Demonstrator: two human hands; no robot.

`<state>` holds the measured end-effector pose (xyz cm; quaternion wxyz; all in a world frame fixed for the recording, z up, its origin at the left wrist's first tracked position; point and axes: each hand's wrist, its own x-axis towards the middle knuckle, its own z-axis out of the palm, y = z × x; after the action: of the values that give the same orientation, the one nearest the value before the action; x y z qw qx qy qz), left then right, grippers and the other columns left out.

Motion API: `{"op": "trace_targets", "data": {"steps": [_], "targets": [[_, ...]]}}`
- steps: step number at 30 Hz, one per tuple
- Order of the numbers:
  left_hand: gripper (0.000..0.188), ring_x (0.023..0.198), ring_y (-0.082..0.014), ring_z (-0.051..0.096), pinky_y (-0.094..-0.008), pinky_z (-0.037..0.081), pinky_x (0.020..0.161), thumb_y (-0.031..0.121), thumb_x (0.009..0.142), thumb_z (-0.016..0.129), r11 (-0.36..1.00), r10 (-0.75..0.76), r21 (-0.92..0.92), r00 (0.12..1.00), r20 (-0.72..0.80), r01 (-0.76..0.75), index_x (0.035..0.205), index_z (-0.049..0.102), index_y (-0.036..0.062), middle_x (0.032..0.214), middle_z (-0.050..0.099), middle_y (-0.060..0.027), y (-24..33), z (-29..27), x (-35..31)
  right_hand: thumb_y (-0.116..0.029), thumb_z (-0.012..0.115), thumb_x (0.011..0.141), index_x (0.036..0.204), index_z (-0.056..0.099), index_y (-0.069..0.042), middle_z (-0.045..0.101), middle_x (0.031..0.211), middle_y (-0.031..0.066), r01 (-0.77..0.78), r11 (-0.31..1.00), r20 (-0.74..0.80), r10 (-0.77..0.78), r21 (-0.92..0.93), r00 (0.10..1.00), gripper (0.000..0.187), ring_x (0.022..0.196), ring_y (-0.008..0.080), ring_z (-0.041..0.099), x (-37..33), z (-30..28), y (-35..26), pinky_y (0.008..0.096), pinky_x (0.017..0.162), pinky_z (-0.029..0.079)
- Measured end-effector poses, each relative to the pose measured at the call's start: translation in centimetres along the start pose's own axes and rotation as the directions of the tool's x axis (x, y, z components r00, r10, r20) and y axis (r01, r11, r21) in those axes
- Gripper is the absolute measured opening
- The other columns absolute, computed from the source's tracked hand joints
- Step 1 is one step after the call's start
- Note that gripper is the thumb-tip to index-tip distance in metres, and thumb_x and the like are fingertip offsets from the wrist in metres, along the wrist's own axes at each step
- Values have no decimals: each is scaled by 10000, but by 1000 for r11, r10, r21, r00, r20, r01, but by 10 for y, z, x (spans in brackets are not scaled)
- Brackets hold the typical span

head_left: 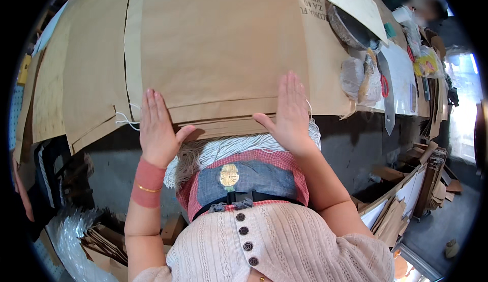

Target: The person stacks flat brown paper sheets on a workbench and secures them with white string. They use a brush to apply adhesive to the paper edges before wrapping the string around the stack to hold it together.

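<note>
Both hands, left hand (156, 129) and right hand (291, 113), lie flat and spread, well apart, gripping nothing, pressing the near edge of a stack of large brown kraft paper sheets (218, 48) on the counter (351, 124). Uneven pressure could skew the overhanging sheets, or drag loose white strings (126, 120) along.

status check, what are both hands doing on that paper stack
Left hand and right hand open, flat on near edge of brown paper stack. White cord bundle hangs below the edge. Nothing between hands.
</note>
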<state>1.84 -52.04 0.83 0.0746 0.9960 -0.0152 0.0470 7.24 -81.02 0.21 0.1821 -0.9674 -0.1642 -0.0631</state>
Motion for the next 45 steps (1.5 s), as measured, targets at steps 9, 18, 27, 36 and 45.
{"op": "trace_targets", "data": {"steps": [9,18,27,36,45], "targets": [[474,1318,-426,282,-453,245,1088,120,894,523,958,-91,-284,986,-142,48,1305,386,-73,1410,305,-286,-19,5,6,-143,633,815,1197,510,80,463,1298,252,-231,973,-252,223,-2,942,459,1207,420,424,0,1,39,443,991,368],[246,554,-34,453,-229,406,495,163,815,693,294,-462,-918,880,109,267,931,594,-30,669,547,32,-46,-8,-28,30,462,867,1307,413,52,545,1228,154,-332,10,324,194,943,926,444,1125,190,537,-20,-89,35,289,954,416],[214,546,-258,519,-346,414,520,176,899,562,844,-457,-477,792,-404,244,756,570,17,634,522,-141,-131,-53,-87,-57,441,920,1291,416,64,616,1070,238,28,773,112,-127,633,986,391,989,297,616,21,-8,-64,348,858,459],[294,660,-311,599,-384,459,598,262,888,554,831,-556,-301,697,-453,467,782,603,-8,708,603,-191,-398,-104,-85,-13,407,882,1301,349,56,561,1054,247,-291,494,457,-256,819,852,429,797,271,631,121,88,-264,366,680,527],[463,1175,-354,445,-479,429,904,293,819,619,414,-616,317,519,-593,853,1175,474,34,1218,493,-175,-340,-62,-42,-375,589,871,1358,311,22,638,934,215,189,543,472,-822,818,317,687,854,373,617,54,-7,-182,405,785,481]]}}
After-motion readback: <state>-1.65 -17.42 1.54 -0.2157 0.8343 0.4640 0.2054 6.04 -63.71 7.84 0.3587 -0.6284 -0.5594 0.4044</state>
